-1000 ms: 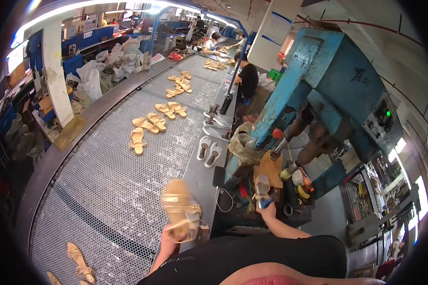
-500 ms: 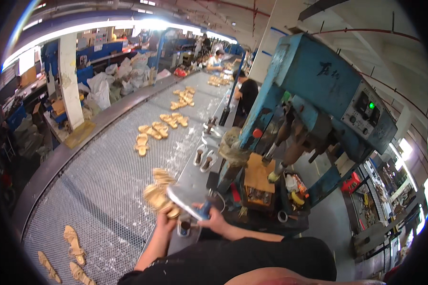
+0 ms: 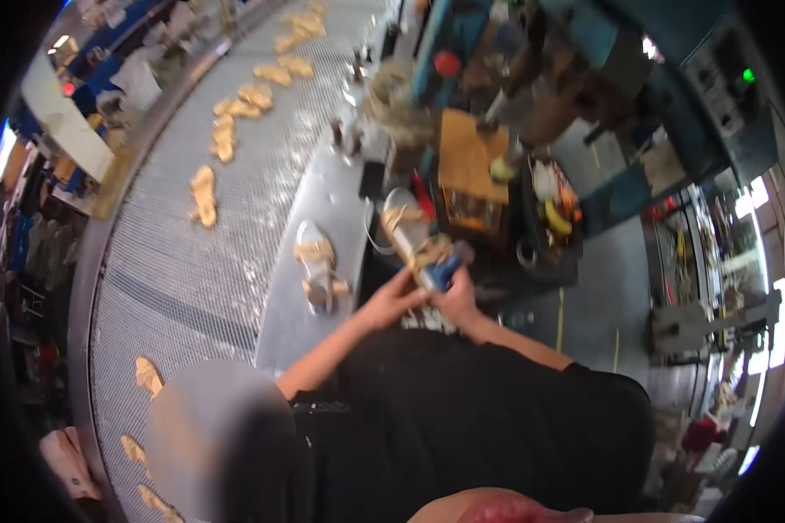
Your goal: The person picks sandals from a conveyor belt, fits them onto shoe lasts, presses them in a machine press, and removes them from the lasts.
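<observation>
In front of my body, both hands grip a grey shoe last [image 3: 403, 228] with a blue heel end. Tan sandal straps [image 3: 429, 254] lie across it. My left hand [image 3: 399, 299] is closed at the side of the heel part, by the lower straps. Around the blue end my right hand [image 3: 455, 296] is closed; motion blurs some of its fingers. Left of the hands, a second last with tan straps [image 3: 315, 253] rests on the metal ledge [image 3: 286, 322].
A mesh conveyor [image 3: 179, 305] carries several tan sandal pieces [image 3: 202, 197] on the left. The blue machine [image 3: 619, 61], with a green light, stands ahead right. Beneath it are a tan board [image 3: 473, 161] and a tray of odds and ends [image 3: 554, 205]. A pale arm-like shape [image 3: 68, 462] shows lower left.
My left hand has left the stack of tan pieces and joined the right at the last. Tan straps now lie on that last. The view has swung downward and hands moved right.
</observation>
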